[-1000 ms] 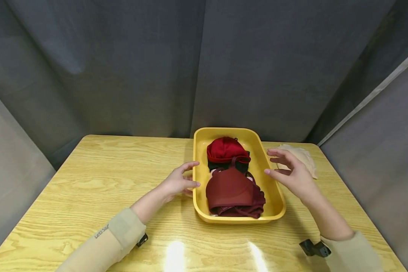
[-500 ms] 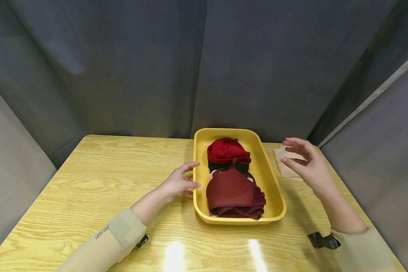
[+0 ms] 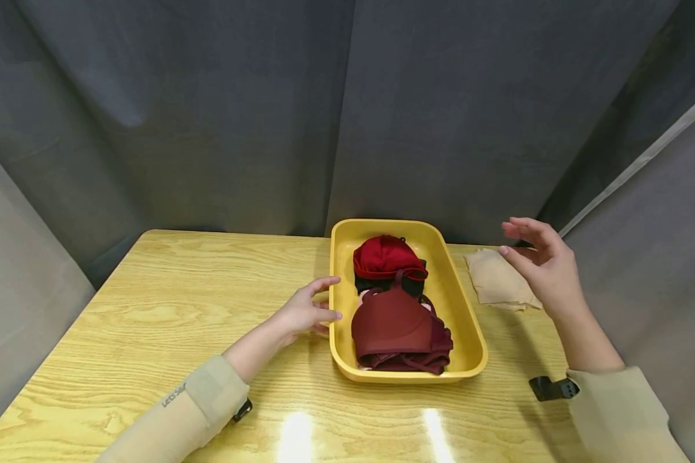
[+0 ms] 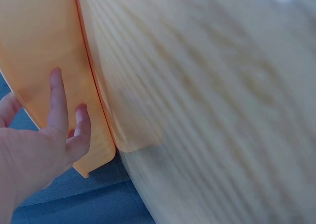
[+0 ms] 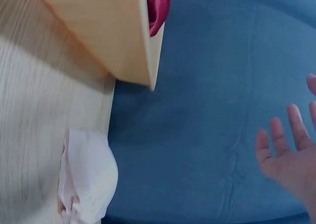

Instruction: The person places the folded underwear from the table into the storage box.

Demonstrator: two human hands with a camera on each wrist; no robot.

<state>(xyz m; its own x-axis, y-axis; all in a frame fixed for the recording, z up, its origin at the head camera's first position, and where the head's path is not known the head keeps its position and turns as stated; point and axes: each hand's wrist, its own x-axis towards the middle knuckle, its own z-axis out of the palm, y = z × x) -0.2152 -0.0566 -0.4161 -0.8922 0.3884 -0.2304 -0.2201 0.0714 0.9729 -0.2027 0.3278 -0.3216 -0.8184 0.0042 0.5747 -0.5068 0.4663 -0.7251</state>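
Note:
A yellow plastic tub stands right of centre in the head view. In its front part lies a folded maroon bra; behind it is a red bra on something black. My left hand is at the tub's left side, thumb and index fingertip at the rim. The left wrist view shows its spread fingers by the outer wall. To the tub's right lies a beige, bra-like folded garment, its cup rounded in the right wrist view. My right hand hovers by its right side, fingers loosely bent, holding nothing.
The wooden table extends to the left of the tub. A dark grey curtain hangs right behind the table's back edge. Lighter grey panels close in both sides, the right panel near my right arm.
My right hand has moved away from the tub to the right and upward, uncovering more of the beige garment. The left hand and the tub stay practically in place.

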